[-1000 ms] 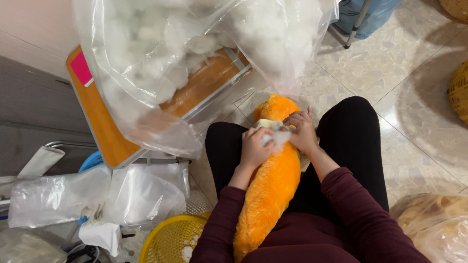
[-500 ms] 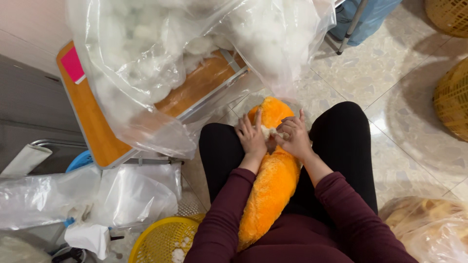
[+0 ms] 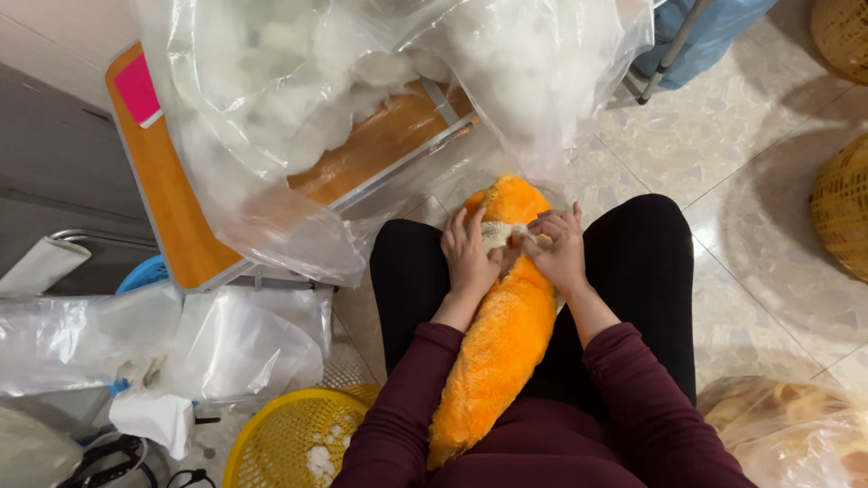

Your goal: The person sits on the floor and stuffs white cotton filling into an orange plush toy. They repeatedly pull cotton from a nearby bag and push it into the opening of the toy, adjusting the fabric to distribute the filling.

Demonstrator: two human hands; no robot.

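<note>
Both your left hand (image 3: 470, 258) and right hand (image 3: 559, 253) pinch the orange plush toy (image 3: 497, 343) – clear bag (image 3: 271, 117) holds white stuffing (image 3: 298, 72), yellow basket (image 3: 271, 443) a few tufts.

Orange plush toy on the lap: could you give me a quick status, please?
Left hand and right hand both pressing at orange plush toy. White stuffing showing between them. Nothing obstructing.

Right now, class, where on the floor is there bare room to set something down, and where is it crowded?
Bare tile lies right of the knee, bordered by the wicker baskets and the bagged goods below. The left is crowded: stuffing bag, board, plastic sheets, yellow basket. Both hands press the orange plush.
</note>
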